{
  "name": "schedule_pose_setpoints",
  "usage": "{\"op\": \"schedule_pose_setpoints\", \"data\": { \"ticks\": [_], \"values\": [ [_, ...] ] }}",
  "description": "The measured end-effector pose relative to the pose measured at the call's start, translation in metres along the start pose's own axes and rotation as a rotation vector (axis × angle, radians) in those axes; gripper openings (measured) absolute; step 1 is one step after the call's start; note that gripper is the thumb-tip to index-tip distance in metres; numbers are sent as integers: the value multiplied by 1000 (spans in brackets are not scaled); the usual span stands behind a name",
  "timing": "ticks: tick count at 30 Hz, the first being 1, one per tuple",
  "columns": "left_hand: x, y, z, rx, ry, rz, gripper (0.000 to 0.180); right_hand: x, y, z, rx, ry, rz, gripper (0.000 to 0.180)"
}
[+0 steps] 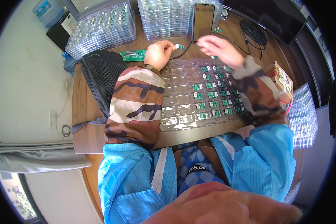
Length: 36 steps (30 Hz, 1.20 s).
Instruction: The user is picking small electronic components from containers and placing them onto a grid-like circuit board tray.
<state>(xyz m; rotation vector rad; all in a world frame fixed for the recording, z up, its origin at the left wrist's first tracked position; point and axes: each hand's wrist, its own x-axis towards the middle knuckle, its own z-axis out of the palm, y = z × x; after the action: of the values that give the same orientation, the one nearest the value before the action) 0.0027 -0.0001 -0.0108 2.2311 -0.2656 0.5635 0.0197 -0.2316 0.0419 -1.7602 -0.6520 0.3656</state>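
At a wooden counter (pixel 86 112), a person's left hand (pixel 158 54) is closed around a small green board (pixel 179 47), pinched at the fingertips just beyond the far edge of a clear tray (pixel 175 123). The right hand (pixel 217 47), blurred, hovers over the tray's far right corner with fingers loosely curled; whether it holds anything cannot be told. Green boards fill the tray's right pockets. A phone (pixel 203 20) leans against stacked trays (pixel 100 28) behind.
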Motion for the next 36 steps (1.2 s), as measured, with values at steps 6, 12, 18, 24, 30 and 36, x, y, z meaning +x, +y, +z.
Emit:
{"op": "schedule_pose_setpoints", "data": {
  "ticks": [6, 12, 18, 24, 30, 36],
  "values": [
    [1, 1, -2, -2, -12, -41, 15, -147, -35, -48, -833, 271, 175, 17],
    [3, -10, -2, -61, -28, -25, 17, -255, -33, -58, -1456, 407, 759, 32],
    [3, -7, 1, -31, -42, -40, 18, -274, -9, -47, -1688, 383, 684, 38],
    [-2, -7, -3, -9, -42, -38, 14, -273, -14, -31, -1824, 348, 912, 17],
    [0, -6, -2, -34, -46, -20, 14, -287, 18, -54, -1574, 220, 924, 20],
    [3, -12, -2, -71, -66, -65, 16, -284, 16, -57, -1530, 161, 828, 16]
  ]
}}
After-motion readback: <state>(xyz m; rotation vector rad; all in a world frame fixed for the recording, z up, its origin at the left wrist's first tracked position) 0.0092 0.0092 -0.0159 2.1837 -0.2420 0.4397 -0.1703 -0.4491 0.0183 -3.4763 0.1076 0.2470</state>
